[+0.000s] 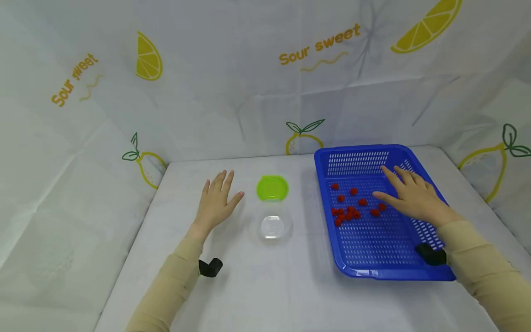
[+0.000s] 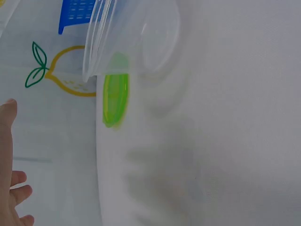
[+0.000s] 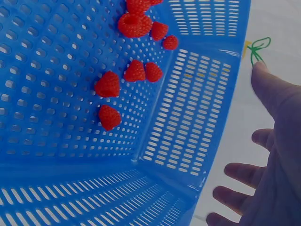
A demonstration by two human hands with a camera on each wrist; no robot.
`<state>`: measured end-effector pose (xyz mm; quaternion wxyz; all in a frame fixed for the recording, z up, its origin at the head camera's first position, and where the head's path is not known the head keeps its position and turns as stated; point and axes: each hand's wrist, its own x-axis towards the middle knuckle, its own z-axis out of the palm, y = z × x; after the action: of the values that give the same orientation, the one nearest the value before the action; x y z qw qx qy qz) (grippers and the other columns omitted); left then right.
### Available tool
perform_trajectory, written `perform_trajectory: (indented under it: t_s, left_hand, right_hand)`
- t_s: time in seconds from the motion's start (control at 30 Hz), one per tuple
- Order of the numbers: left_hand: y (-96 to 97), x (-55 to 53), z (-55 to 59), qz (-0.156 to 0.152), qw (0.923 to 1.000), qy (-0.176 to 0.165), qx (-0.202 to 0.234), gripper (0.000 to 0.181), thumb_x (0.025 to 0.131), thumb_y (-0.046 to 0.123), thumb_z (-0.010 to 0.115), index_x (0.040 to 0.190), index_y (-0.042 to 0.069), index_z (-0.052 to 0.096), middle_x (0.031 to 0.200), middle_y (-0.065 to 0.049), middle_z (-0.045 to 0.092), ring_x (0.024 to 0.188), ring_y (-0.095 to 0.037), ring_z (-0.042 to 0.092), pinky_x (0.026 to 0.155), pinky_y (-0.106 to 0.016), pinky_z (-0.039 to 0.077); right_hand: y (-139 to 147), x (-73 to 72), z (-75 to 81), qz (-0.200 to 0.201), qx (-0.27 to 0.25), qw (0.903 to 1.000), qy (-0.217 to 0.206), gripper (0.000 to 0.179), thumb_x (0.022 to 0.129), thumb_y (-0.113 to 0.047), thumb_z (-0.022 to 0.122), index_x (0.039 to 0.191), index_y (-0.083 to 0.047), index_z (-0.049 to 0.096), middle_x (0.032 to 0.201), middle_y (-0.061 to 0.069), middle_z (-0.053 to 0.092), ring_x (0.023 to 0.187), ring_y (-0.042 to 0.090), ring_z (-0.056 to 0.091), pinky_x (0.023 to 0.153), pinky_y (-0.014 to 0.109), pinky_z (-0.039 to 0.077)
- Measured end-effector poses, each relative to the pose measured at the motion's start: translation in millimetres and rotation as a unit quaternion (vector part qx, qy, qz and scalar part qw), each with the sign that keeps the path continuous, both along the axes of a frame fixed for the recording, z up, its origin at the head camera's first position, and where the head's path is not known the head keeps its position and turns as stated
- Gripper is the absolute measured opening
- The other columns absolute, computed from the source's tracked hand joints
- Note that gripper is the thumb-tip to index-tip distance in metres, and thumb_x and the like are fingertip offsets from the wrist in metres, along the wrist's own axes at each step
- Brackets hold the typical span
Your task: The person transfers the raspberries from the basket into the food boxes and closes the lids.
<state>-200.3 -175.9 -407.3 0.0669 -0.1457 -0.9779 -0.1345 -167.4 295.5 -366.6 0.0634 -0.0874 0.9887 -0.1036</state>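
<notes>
Above the table, to the left of a clear plastic tub (image 1: 272, 226), hovers my left hand (image 1: 215, 203) with its fingers extended and nothing in them. A green lid (image 1: 272, 188) lies just behind the tub. My right hand (image 1: 412, 196) is spread over the right side of a blue plastic basket (image 1: 361, 272), holding nothing. Several raspberries (image 3: 108, 84) lie scattered on the basket's slotted floor, mostly toward its left side in the head view. In the right wrist view the fingers (image 3: 244, 174) reach past the basket's wall and appear straight.
A white cloth (image 1: 249, 286) covers the table. Behind it hangs a pale backdrop (image 1: 232, 101) printed with lemons and lettering. Raised walls surround the basket on all sides. A black wrist strap piece (image 1: 210, 267) juts out beside the left sleeve (image 1: 170, 281).
</notes>
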Motion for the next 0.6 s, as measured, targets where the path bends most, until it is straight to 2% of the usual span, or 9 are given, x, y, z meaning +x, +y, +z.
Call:
perform_trajectory:
  t_s: [0.1,0.2,0.3,0.4,0.5,0.6]
  left_hand:
    - [2.2,-1.3,-4.0,-0.008,0.9989,0.033,0.033,0.072,0.092,0.052,0.046,0.148,0.011,0.024,0.148,-0.015,0.036,0.136,-0.032,0.034,0.113,-0.053,0.024]
    - [4.9,-1.1,-8.5,-0.014,0.9972,0.038,0.062,0.073,0.090,0.052,0.051,0.146,0.010,0.029,0.142,-0.016,0.043,0.130,-0.035,0.043,0.106,-0.054,0.034]
    - [7.6,1.3,-14.1,-0.012,0.9962,0.010,0.086,0.076,0.089,0.055,0.051,0.147,0.013,0.027,0.141,-0.016,0.044,0.128,-0.037,0.045,0.103,-0.054,0.038]
    - [10.1,4.5,-20.7,-0.010,0.9933,-0.025,0.112,0.080,0.087,0.059,0.051,0.148,0.016,0.023,0.142,-0.016,0.042,0.128,-0.036,0.044,0.102,-0.056,0.038]
    - [12.8,7.7,-28.2,-0.015,0.9884,-0.054,0.141,0.084,0.085,0.061,0.053,0.149,0.019,0.019,0.142,-0.015,0.041,0.126,-0.034,0.046,0.099,-0.055,0.041]
    - [15.8,10.7,-35.9,-0.021,0.9810,-0.081,0.175,0.088,0.083,0.061,0.056,0.150,0.022,0.016,0.143,-0.013,0.040,0.124,-0.030,0.049,0.096,-0.054,0.044]
  right_hand:
    - [0,-2.6,-2.8,0.005,-0.010,0.9999,0.000,0.084,0.091,-0.058,0.043,0.150,-0.007,0.009,0.143,0.038,0.019,0.124,0.063,0.019,0.095,0.078,0.017]
    - [2,-5.4,-5.3,0.009,-0.028,0.9995,-0.009,0.082,0.092,-0.056,0.045,0.147,-0.001,0.018,0.140,0.040,0.022,0.124,0.063,0.020,0.098,0.076,0.016]
    - [3,-7.7,-8.7,0.012,-0.043,0.9989,-0.012,0.079,0.092,-0.052,0.048,0.143,0.004,0.025,0.138,0.041,0.024,0.124,0.061,0.022,0.100,0.074,0.016]
    - [4,-8.9,-13.0,0.015,-0.054,0.9984,-0.010,0.074,0.092,-0.045,0.053,0.140,0.007,0.030,0.134,0.041,0.029,0.119,0.059,0.030,0.096,0.072,0.027]
    - [7,-10.4,-18.4,0.013,-0.065,0.9977,-0.017,0.071,0.091,-0.041,0.056,0.137,0.008,0.035,0.128,0.041,0.033,0.112,0.056,0.038,0.088,0.070,0.037]
    - [11,-12.7,-24.5,0.004,-0.067,0.9972,-0.034,0.069,0.090,-0.040,0.057,0.134,0.009,0.038,0.123,0.041,0.034,0.107,0.055,0.042,0.084,0.068,0.041]
